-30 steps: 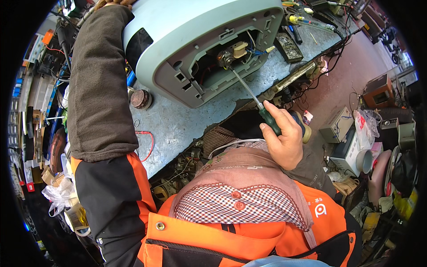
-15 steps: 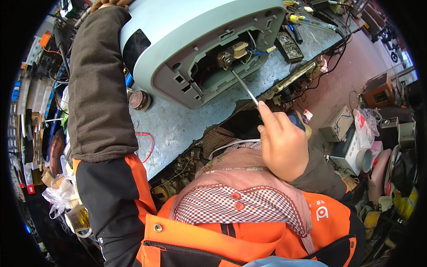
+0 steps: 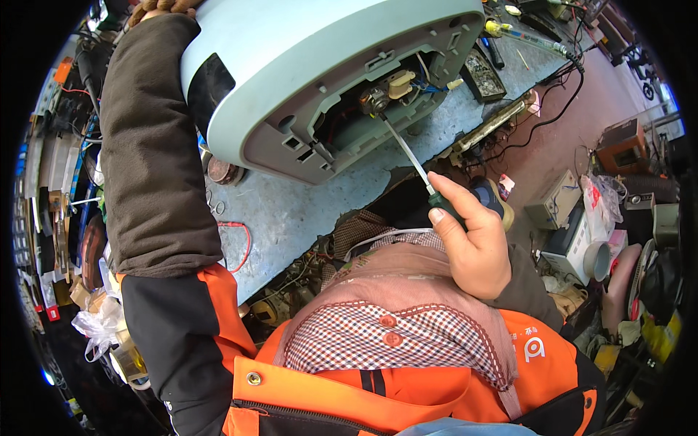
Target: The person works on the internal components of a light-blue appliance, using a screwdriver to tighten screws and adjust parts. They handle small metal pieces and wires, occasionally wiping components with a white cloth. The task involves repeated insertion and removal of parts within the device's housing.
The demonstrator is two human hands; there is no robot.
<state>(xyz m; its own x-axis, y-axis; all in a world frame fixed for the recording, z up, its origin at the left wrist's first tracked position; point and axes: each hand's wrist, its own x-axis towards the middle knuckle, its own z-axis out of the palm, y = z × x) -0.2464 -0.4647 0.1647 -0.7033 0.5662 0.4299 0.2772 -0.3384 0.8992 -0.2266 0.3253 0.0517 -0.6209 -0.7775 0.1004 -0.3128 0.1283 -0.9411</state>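
My right hand (image 3: 476, 251) is closed round the dark green handle of a screwdriver (image 3: 408, 151), its index finger and thumb forward near the shank. The screwdriver's tip reaches a small metal part (image 3: 373, 102) inside the opening of a large pale blue appliance housing (image 3: 305, 51), which leans over the workbench (image 3: 283, 211). Beside that part sit a cream plastic component (image 3: 400, 85) and blue wires ending in a white connector (image 3: 455, 84). My left hand (image 3: 161, 7), in a brown glove, is by the housing's upper left side; the picture's edge cuts off most of its fingers.
A round brown tin (image 3: 222, 171) stands left of the housing, near a red wire (image 3: 246, 243). To its right lie a dirty metal tray (image 3: 483, 75) and a yellow-tipped tool with a cord (image 3: 527, 38). Boxes and a plastic bag (image 3: 600, 207) crowd the floor at right.
The housing appears shifted slightly in the picture. My right hand has turned and drawn down a little, uncovering part of the green handle; the screwdriver's tip stays at the metal part.
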